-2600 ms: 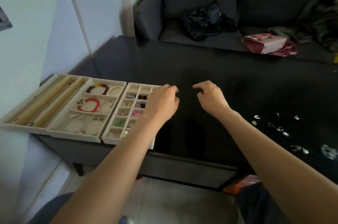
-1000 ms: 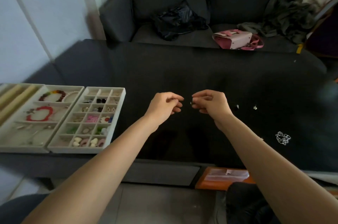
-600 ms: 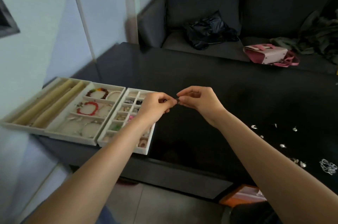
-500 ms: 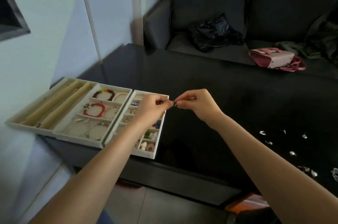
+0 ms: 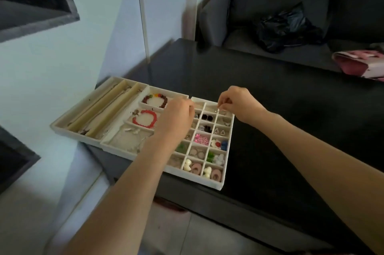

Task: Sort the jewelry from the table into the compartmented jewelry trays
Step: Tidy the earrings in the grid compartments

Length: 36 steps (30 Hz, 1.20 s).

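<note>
In the head view, both hands have been brought from mid-surface over the small-compartment tray. A tiny silvery piece is pinched by the right hand above a far-row compartment; release seems imminent. The left hand is curled; its contents cannot be told.

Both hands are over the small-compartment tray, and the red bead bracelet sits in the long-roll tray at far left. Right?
Not quite. The head view shows the red bead bracelet in the middle tray. Both hands, left hand and right hand, are over the small-compartment tray.
</note>
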Motion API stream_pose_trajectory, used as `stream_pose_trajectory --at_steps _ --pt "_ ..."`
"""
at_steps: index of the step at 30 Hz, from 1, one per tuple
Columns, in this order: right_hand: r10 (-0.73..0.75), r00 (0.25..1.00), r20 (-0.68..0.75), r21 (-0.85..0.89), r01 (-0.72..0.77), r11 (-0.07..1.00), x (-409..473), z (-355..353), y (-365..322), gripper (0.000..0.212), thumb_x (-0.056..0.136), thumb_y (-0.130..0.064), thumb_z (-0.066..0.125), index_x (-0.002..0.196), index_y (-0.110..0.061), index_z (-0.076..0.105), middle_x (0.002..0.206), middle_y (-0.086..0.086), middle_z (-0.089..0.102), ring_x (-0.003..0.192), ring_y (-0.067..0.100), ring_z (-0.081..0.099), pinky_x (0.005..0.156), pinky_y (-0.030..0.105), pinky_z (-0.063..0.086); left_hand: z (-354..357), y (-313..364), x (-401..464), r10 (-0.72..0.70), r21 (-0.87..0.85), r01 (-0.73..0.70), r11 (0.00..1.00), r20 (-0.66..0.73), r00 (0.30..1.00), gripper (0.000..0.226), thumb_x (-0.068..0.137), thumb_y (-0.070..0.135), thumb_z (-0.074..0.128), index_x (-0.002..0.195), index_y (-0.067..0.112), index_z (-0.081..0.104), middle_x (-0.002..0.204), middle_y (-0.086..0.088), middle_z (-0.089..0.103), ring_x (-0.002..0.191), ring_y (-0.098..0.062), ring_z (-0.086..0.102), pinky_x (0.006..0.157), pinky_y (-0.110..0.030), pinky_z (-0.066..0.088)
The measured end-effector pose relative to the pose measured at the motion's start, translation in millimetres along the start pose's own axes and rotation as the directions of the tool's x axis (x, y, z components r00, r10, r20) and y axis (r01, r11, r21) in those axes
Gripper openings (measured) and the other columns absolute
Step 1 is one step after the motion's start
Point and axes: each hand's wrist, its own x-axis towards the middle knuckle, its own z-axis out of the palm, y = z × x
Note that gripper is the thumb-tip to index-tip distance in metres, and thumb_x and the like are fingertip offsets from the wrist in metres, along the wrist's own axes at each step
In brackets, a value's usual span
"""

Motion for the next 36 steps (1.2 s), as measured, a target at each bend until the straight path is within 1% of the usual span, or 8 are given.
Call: stream_pose_trajectory --at_steps 2,5,10,17,24,28,33,36 --pt "0.003 1.000 0.014 -0.044 -0.002 0.999 15.3 5.2 0.0 0.015 0.093 -0.011 0.057 0.104 -0.011 0.067 0.114 0.004 0.050 0.095 0.013 0.054 0.078 0.021 0.042 2.6 -11.1 1.2 0.005 0.103 -0.007 0.995 0.025 1.000 0.026 0.097 0.015 0.046 0.117 0.012 0.062 0.112 -0.005 0.063 0.092 -0.013 0.059 0.075 -0.017 0.041" --pt "0.011 0.998 0.065 -0.134 -0.002 0.991 31.9 11.0 -3.4 0.022 0.095 -0.007 0.053 0.112 -0.007 0.065 0.122 0.009 0.051 0.103 0.021 0.058 0.086 0.025 0.048 2.4 -18.3 1.4 0.003 0.214 -0.018 0.977 0.070 0.998 0.037 0.096 0.008 0.045 0.130 0.019 0.055 0.127 -0.006 0.058 0.107 -0.019 0.059 0.085 -0.027 0.048" --pt "0.016 0.994 0.112 -0.244 0.012 0.970 48.9 31.7 -2.9 0.021 0.094 -0.007 0.053 0.110 -0.010 0.066 0.121 0.007 0.045 0.098 0.022 0.057 0.086 0.032 0.051 2.5 -24.5 7.8 -0.043 0.308 0.010 0.951 0.099 0.994 0.042 0.097 0.011 0.045 0.136 0.025 0.049 0.125 -0.005 0.059 0.103 -0.018 0.059 0.083 -0.026 0.047" --pt "-0.030 1.000 0.003 -0.263 0.029 0.964 52.8 44.2 0.0 0.018 0.090 -0.018 0.062 0.107 -0.012 0.068 0.115 0.004 0.044 0.092 0.020 0.054 0.079 0.034 0.053 4.3 -24.8 7.3 -0.068 0.345 0.015 0.939 0.145 0.987 0.045 0.096 0.008 0.043 0.137 0.025 0.048 0.125 -0.009 0.057 0.100 -0.019 0.060 0.076 -0.026 0.046" --pt "-0.042 0.999 -0.007 -0.132 0.041 0.990 49.1 42.7 10.2 0.018 0.088 -0.020 0.066 0.104 -0.016 0.070 0.112 0.001 0.047 0.093 0.017 0.054 0.078 0.028 0.051 6.2 -22.8 6.7 -0.077 0.359 0.019 0.933 0.149 0.986 0.046 0.095 0.007 0.045 0.138 0.024 0.047 0.125 -0.010 0.056 0.100 -0.020 0.060 0.079 -0.029 0.047" --pt "-0.034 0.994 -0.105 -0.040 0.030 0.999 45.4 38.0 16.7 0.013 0.088 -0.015 0.065 0.099 -0.015 0.071 0.108 0.001 0.050 0.092 0.014 0.056 0.077 0.024 0.050 5.8 -21.5 6.8 -0.087 0.338 0.032 0.941 0.149 0.985 0.046 0.095 0.004 0.045 0.137 0.023 0.049 0.125 -0.010 0.057 0.099 -0.019 0.060 0.076 -0.027 0.046" --pt "0.010 0.998 -0.065 -0.112 -0.017 0.994 44.6 40.5 15.5 0.013 0.089 -0.017 0.063 0.100 -0.014 0.069 0.111 0.002 0.053 0.090 0.014 0.058 0.073 0.024 0.049 6.1 -19.3 7.9 -0.093 0.322 0.042 0.946 0.144 0.985 0.046 0.094 0.003 0.045 0.136 0.021 0.049 0.123 -0.008 0.058 0.099 -0.017 0.058 0.073 -0.023 0.042" --pt "0.045 0.997 -0.059 -0.153 -0.053 0.987 47.0 45.0 10.3 0.016 0.091 -0.019 0.061 0.103 -0.012 0.068 0.109 0.003 0.057 0.088 0.017 0.060 0.075 0.031 0.054 5.8 -18.8 7.0 -0.095 0.315 0.045 0.948 0.145 0.985 0.045 0.094 0.004 0.045 0.136 0.021 0.049 0.124 -0.009 0.057 0.099 -0.016 0.058 0.072 -0.022 0.042"
